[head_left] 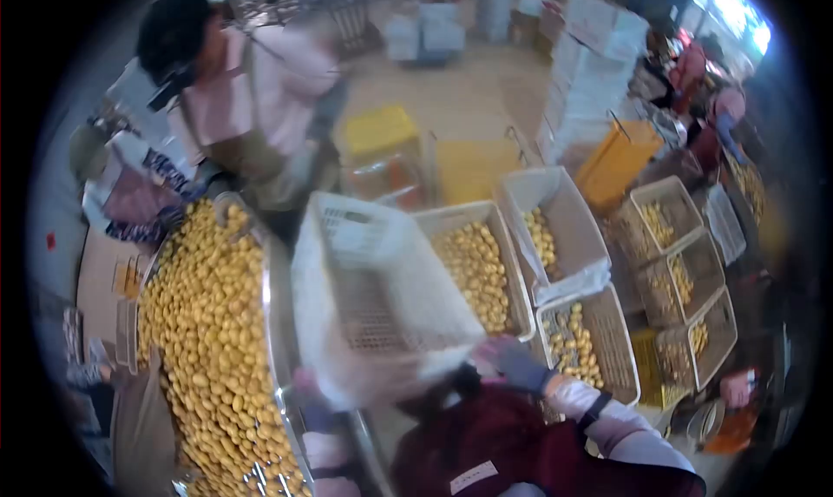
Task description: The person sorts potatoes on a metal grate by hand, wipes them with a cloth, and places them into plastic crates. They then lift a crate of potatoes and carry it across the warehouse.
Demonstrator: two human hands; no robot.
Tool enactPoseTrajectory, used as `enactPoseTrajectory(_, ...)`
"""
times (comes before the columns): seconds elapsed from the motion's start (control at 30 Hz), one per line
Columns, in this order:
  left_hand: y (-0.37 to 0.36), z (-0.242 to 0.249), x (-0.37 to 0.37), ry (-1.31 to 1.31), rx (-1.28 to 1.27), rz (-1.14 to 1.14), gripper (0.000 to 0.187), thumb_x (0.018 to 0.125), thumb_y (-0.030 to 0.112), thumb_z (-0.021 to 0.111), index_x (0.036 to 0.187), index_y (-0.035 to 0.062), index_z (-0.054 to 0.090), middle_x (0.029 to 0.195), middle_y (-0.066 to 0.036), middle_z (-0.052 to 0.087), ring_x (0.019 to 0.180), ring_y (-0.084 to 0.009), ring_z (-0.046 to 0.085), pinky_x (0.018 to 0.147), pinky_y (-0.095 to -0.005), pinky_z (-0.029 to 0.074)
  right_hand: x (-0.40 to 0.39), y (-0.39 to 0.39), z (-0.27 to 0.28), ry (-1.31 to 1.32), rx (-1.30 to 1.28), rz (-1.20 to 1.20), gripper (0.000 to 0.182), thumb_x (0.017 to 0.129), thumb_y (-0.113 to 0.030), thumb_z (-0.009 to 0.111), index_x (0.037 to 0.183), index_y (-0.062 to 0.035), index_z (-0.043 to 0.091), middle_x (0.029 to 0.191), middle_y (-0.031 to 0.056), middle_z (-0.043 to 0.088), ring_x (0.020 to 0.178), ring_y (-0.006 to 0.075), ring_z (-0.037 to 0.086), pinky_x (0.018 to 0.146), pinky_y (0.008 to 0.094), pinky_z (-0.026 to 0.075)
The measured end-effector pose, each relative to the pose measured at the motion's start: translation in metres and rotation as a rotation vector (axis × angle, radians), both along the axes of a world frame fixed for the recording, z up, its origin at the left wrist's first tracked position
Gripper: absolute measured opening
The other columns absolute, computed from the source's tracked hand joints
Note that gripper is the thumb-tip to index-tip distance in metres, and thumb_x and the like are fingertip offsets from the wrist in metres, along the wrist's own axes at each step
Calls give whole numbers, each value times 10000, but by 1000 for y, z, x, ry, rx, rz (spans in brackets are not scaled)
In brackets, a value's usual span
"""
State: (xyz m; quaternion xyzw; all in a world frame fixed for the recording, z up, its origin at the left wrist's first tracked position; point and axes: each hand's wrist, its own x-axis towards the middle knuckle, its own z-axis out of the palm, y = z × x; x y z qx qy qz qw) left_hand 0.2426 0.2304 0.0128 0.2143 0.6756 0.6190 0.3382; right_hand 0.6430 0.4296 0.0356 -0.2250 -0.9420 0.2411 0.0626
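A white plastic crate [395, 271] with a slotted bottom is tilted in front of me, and no produce shows inside it. My right hand [512, 362], in a purple-grey glove, grips the crate's near right corner. At the near left corner is my left hand [314, 401], blurred and partly hidden by the crate, closed on its side. Left of the crate, a metal-rimmed table [276, 323] carries a large heap of small yellow round produce [208, 332], which looks like small potatoes.
Crates partly filled with the produce [473, 267] stand to the right, one with a liner [564, 223]. More crates [681, 280] sit farther right. Across the table a person [252, 106] reaches into the heap. Yellow crates [477, 167] and stacked white boxes [586, 80] are behind.
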Motion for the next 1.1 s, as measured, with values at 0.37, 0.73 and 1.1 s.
enactPoseTrajectory(0.37, 36, 81, 63, 983, -258, 41, 541, 1045, 320, 361, 1481, 2, 320, 1527, -200, 331, 1430, -344, 291, 1168, -493, 222, -81, 45, -34, 487, 99, -238, 368, 776, -318, 700, 1056, -98, 605, 1103, 152, 540, 1113, 364, 499, 941, 470, 416)
enactPoseTrajectory(0.73, 61, 39, -7, 1397, -826, -504, 348, 830, 394, 655, 1048, 124, 634, 1039, -50, 622, 1055, -282, 564, 1136, -612, 225, -67, 96, -81, 498, -300, -80, 405, 837, -340, 698, 1142, -84, 627, 1166, 129, 599, 1104, 336, 560, 940, 431, 465)
enactPoseTrajectory(1.1, 94, 32, -19, 1215, -852, -330, 376, 953, 285, 442, 742, 71, 668, 752, -110, 656, 786, -297, 611, 1104, -480, 317, -23, 153, -276, -274, -666, -545, 446, 869, -315, 604, 1267, -112, 588, 1114, 161, 637, 1102, 357, 583, 957, 446, 459)
